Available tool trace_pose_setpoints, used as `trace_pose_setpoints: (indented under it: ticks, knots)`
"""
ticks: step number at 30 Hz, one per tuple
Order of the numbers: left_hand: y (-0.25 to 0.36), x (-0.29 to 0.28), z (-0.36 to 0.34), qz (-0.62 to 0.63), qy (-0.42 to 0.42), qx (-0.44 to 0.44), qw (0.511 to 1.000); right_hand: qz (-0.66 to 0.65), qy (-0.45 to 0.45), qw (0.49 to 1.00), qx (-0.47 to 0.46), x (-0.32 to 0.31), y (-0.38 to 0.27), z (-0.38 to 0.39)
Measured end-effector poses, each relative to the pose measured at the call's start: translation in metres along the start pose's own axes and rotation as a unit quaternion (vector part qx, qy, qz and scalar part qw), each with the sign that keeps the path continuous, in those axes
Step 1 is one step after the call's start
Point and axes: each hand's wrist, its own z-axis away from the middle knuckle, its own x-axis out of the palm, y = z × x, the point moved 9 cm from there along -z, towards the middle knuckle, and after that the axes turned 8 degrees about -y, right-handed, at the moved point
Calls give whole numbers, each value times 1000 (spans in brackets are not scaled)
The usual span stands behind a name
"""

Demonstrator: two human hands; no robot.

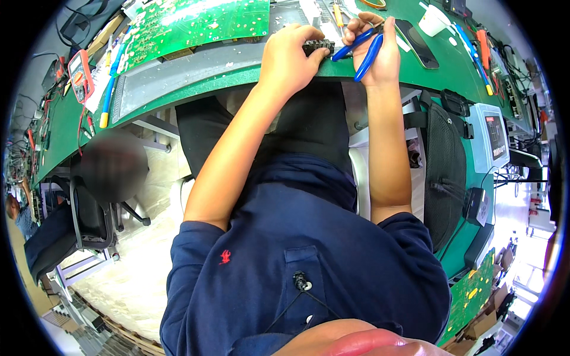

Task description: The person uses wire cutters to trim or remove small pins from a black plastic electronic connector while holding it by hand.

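Note:
Over the front edge of the green bench mat (237, 80), my left hand (288, 59) pinches a small dark block with a ridged row (319, 46) between thumb and fingers. What kind of part it is I cannot make out. To its right, my right hand (383, 68) is closed on blue-handled pliers (369, 58), palm turned up. The two handles slant down to the left, spread apart; their jaws are mostly hidden by the fingers. One handle end is close to the ridged block, and I cannot tell whether they touch.
A large green circuit board (196, 26) lies at the back left, with a red multimeter (81, 74) beyond it. On the right are a dark phone (417, 44), a white cup (433, 21) and a red-handled tool (483, 47). A black backpack (445, 172) stands lower right.

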Motion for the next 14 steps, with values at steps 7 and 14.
trace_pose_setpoints:
  ticks: [7, 14]
  knots:
    - [8, -20, 11, -7, -1, 12, 1000, 12, 24, 999, -25, 3, -5, 1]
    - [-1, -19, 15, -20, 2, -20, 1000, 144, 183, 959, -163, -13, -60, 15]
